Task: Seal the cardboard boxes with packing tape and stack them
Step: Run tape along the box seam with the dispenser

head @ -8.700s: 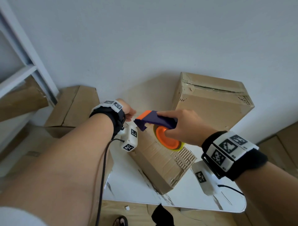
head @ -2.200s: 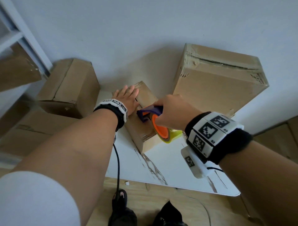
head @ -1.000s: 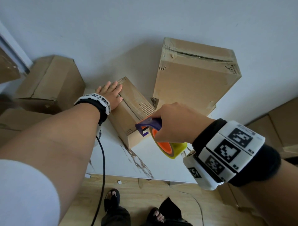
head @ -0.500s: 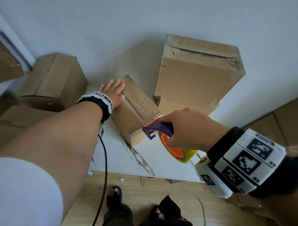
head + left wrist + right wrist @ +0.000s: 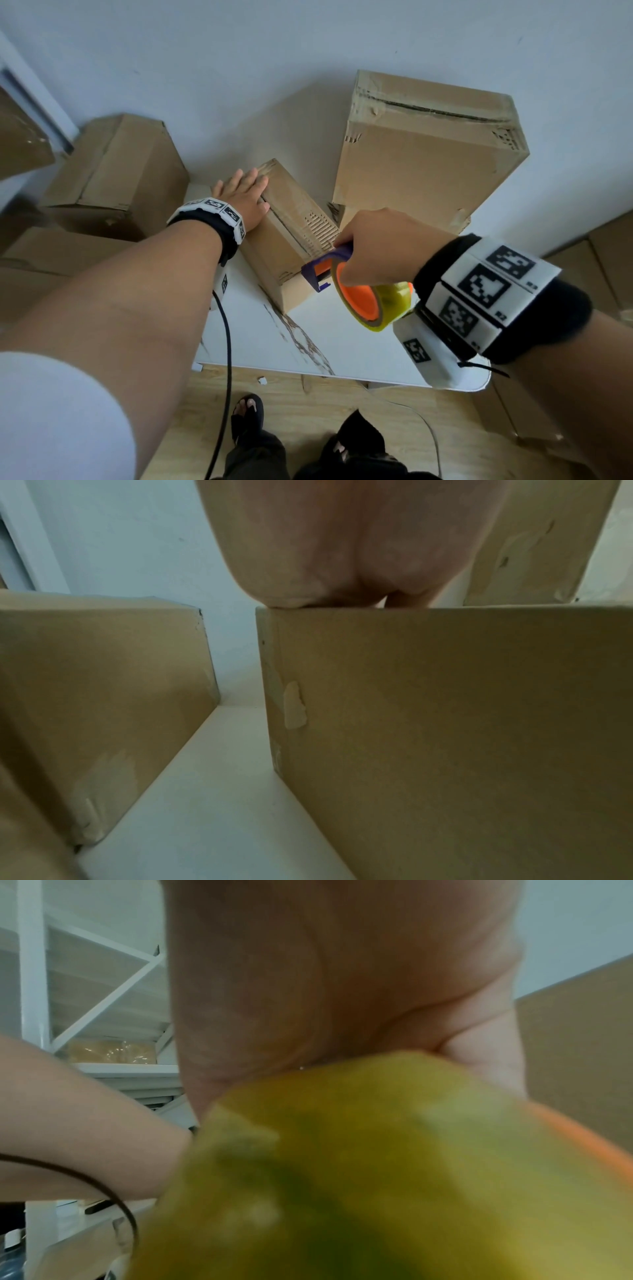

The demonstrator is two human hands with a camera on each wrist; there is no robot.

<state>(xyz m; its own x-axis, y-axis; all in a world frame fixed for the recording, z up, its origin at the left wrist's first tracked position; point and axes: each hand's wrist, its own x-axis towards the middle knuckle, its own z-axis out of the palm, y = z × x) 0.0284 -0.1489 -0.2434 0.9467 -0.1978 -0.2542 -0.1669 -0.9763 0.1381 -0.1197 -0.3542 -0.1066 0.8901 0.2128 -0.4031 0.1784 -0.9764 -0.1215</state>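
**Tape dispenser at the near end of the small box**

I see a wooden floor (image 5: 318, 401) below me and a white table (image 5: 342, 339) with a marbled streak, pushed against a pale wall (image 5: 274, 51). Nearest on that table is my right hand (image 5: 383, 250), its fingers wrapped round the purple handle of the tape dispenser (image 5: 329, 270); the yellow tape roll (image 5: 383, 305) on its orange hub hangs just under the hand, and the dispenser's front sits at the near end of the small cardboard box (image 5: 291, 236). From the right wrist the roll (image 5: 377, 1164) is a blurred mass filling the view. That box lies on the table, angled away from me, a seam running along its top. Further along, my left hand (image 5: 245, 198) lies flat on the box's far half, fingers straight and together, pressing down; the left wrist view shows the palm (image 5: 342, 547) on the top edge. Beyond, a larger taped box (image 5: 428, 157) stands near the wall, and another box (image 5: 116, 174) sits to the left, off the table.
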